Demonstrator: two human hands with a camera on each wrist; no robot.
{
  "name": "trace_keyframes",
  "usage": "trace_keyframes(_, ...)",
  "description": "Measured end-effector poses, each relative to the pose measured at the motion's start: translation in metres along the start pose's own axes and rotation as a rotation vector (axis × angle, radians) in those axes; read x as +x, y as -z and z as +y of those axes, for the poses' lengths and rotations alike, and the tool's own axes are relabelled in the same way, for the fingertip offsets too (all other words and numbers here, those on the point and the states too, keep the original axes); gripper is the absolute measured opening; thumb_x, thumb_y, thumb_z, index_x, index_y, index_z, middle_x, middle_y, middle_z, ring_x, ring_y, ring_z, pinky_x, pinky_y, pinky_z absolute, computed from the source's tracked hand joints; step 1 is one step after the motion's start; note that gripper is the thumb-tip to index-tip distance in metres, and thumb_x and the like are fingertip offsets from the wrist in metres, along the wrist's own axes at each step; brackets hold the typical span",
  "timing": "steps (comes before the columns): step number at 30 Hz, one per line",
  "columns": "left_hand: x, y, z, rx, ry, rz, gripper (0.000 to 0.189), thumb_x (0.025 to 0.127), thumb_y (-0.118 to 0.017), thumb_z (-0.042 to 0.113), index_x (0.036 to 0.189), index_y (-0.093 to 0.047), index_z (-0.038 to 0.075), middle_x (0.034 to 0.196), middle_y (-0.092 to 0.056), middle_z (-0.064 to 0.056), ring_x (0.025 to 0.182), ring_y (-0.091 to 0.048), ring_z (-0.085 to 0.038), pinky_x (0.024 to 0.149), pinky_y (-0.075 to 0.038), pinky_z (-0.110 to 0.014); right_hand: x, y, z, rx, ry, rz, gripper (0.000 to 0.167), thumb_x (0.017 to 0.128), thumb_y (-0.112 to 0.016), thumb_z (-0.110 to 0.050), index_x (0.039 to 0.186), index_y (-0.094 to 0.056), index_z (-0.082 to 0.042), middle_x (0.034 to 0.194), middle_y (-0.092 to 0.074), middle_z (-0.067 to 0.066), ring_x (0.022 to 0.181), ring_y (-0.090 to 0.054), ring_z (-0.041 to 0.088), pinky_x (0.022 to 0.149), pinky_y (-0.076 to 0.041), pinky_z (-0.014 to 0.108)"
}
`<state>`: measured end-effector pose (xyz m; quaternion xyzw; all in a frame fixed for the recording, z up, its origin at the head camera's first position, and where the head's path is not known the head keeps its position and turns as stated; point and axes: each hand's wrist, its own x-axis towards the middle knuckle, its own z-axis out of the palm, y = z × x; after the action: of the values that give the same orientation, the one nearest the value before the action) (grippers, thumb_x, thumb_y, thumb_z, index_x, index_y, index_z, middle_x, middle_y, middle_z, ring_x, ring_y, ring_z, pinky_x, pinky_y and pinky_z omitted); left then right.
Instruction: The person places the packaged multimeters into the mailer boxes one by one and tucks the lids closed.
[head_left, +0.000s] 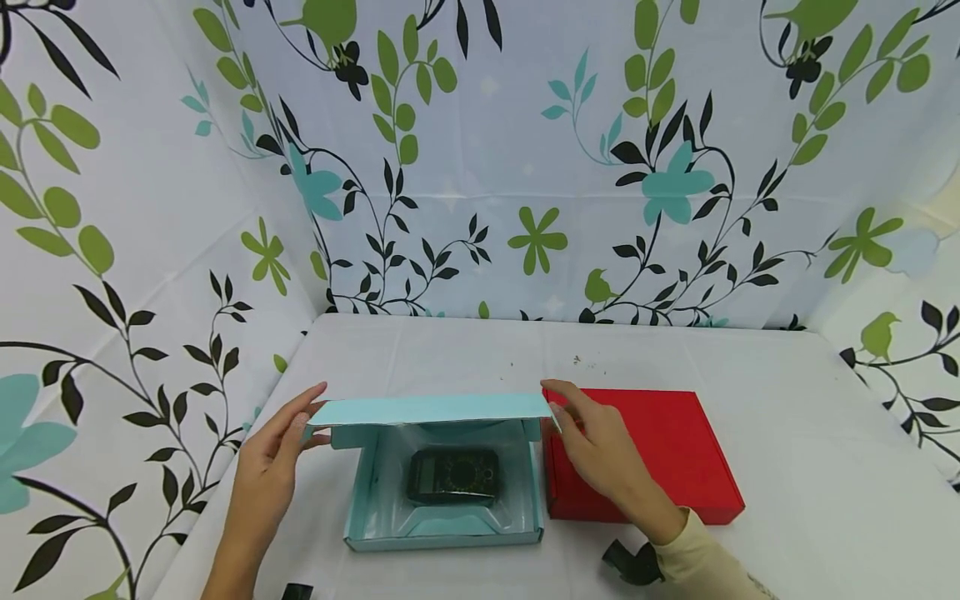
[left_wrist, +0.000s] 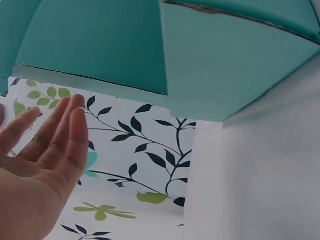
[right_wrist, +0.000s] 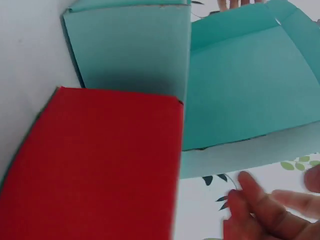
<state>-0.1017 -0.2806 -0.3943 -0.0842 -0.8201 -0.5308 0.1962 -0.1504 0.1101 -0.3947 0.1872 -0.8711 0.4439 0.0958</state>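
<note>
A teal cardboard box (head_left: 442, 542) stands with its lid (head_left: 431, 408) raised. Inside lies a dark handheld device (head_left: 453, 477) with a small rectangular panel and a round dial, in what looks like glossy clear plastic. My left hand (head_left: 262, 471) is at the lid's left end; in the left wrist view its fingers (left_wrist: 70, 135) extend close to the lid, and contact is unclear. At the lid's right corner is my right hand (head_left: 600, 442), thumb and forefinger spread around it. In the right wrist view its fingers (right_wrist: 270, 212) lie loosely below the lid's edge.
A red box (head_left: 675, 450) lies directly right of the teal one, partly under my right forearm. Near the front edge are a curved black object (head_left: 632, 565) and a small black piece (head_left: 297, 592). Tiny brown crumbs (head_left: 577, 360) dot the white table (head_left: 787, 433); patterned cloth hangs behind.
</note>
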Motion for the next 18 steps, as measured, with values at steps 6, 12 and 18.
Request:
trace_keyframes(6, 0.002, 0.002, 0.006, -0.132, -0.212, -0.026, 0.042, 0.106, -0.042, -0.007, 0.145, -0.057, -0.004, 0.131, -0.063, -0.018, 0.106, -0.065, -0.023, 0.092, -0.051, -0.022, 0.003, 0.006, -0.002, 0.146, 0.085, 0.053, 0.034, 0.109, -0.054, -0.021, 0.141, -0.065, -0.028, 0.076, -0.059, 0.005, 0.065, -0.060, 0.025, 0.059, -0.051, 0.031)
trace_keyframes(12, 0.005, 0.001, 0.005, -0.196, -0.299, -0.025, 0.046, 0.094, -0.052, -0.021, 0.139, -0.059, -0.012, 0.120, -0.064, -0.018, 0.094, -0.063, -0.023, 0.087, -0.050, -0.023, 0.002, 0.010, -0.007, 0.177, 0.105, 0.016, 0.034, 0.108, -0.056, -0.022, 0.139, -0.068, -0.026, 0.074, -0.060, 0.005, 0.068, -0.063, 0.026, 0.062, -0.053, 0.033)
trace_keyframes(18, 0.005, 0.003, 0.002, -0.294, -0.330, -0.031, 0.040, 0.094, -0.052, -0.023, 0.133, -0.059, -0.018, 0.112, -0.066, -0.019, 0.091, -0.064, -0.021, 0.087, -0.051, -0.023, 0.002, 0.010, -0.010, 0.194, 0.118, -0.020, 0.032, 0.109, -0.054, -0.020, 0.135, -0.071, -0.021, 0.070, -0.057, 0.003, 0.073, -0.066, 0.027, 0.066, -0.056, 0.035)
